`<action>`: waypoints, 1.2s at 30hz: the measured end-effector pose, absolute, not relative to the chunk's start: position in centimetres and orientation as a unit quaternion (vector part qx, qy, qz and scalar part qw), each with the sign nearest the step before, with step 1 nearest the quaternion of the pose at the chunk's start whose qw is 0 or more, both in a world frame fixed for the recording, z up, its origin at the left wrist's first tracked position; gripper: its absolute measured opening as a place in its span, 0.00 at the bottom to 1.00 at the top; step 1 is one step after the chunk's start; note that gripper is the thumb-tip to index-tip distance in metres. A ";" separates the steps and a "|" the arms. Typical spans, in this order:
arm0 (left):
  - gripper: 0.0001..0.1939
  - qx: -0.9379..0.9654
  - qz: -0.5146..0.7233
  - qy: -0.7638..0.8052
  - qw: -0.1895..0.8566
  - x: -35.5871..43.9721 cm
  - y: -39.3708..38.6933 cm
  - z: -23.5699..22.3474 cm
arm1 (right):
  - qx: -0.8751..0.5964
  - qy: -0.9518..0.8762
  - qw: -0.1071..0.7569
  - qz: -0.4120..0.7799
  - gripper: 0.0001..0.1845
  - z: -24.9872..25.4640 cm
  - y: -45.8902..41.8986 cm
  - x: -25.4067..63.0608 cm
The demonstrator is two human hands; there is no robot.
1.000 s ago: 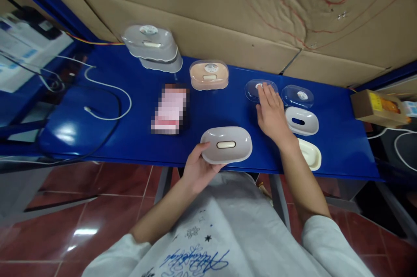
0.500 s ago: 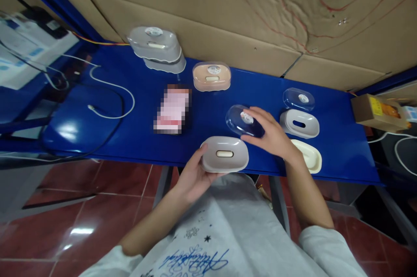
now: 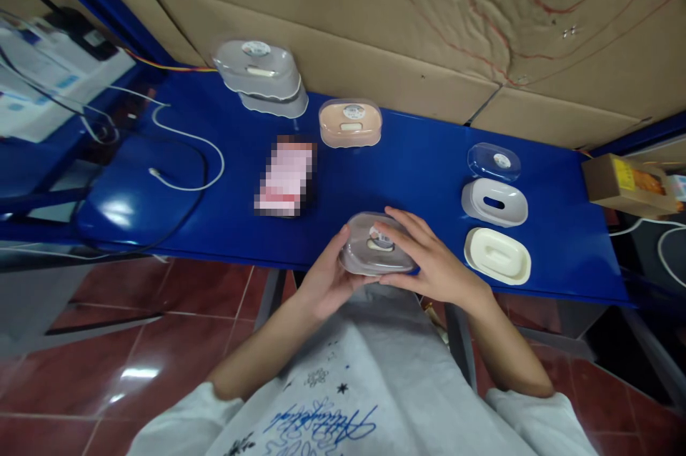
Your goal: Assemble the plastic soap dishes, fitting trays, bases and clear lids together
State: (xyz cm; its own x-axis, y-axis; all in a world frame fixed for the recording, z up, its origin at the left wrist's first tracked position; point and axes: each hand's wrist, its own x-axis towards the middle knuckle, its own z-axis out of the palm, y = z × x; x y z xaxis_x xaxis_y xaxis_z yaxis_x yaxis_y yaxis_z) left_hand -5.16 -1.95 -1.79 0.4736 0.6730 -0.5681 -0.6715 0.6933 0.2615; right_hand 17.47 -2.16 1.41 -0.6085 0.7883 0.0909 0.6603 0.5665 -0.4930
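Note:
Close to the table's front edge, my left hand [image 3: 328, 277] grips a pale oval soap box [image 3: 356, 266] by its left side, thumb up along the rim. My right hand [image 3: 431, 256] is closed around the clear lid [image 3: 360, 231], which lies over the top of the box. A round sticker is on the lid, partly under my right fingers. Through the plastic a cream oval piece shows in the box's middle. Whether the lid is fully seated cannot be seen.
On the blue table [image 3: 418, 163] stand a lidded peach box [image 3: 351, 129] and stacked grey boxes [image 3: 260, 77]. A pixelated pink-screened object [image 3: 286, 177] lies left. At right are a clear lid [image 3: 493, 161], a white slotted box [image 3: 494, 203], a cream tray [image 3: 498, 256] and a cardboard box [image 3: 624, 184].
My right hand has brought the clear lid down and left onto the pale box. My left hand still holds the box. The cream tray at right is now uncovered by my arm.

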 end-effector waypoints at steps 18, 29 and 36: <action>0.32 0.058 0.400 0.300 0.864 -4.9 -1.9 -2.2 | -0.415 -0.880 0.148 0.176 0.47 1.9 -2.4 17.8; 0.31 0.037 0.355 0.300 0.885 -5.6 -1.5 -1.2 | -0.400 -0.892 0.164 0.131 0.48 1.9 -4.0 18.2; 0.27 0.088 0.380 0.289 0.874 -4.9 -1.7 -0.8 | -0.394 -0.891 0.189 0.122 0.50 1.7 -4.2 18.5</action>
